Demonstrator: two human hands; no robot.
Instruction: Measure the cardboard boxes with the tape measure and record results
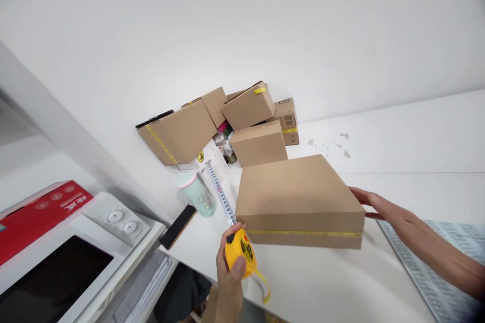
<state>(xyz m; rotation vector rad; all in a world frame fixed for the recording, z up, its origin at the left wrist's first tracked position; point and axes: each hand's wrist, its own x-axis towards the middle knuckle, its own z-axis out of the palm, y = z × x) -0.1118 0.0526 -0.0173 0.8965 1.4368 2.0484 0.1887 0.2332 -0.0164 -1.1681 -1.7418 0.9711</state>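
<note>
Fingers of the right hand touch the right side of the large cardboard box on the white table — gripping or not, I cannot tell. It looks stiff, probably light, best held by opposite sides. The left hand has its fingers wrapped around the yellow tape measure by the box's near-left corner — its hard case should hold securely; the extended blade may buckle.

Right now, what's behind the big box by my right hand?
A smaller box shows beyond the big box, with a tilted box and a printed box farther back. Anything low behind the big box is covered.
</note>
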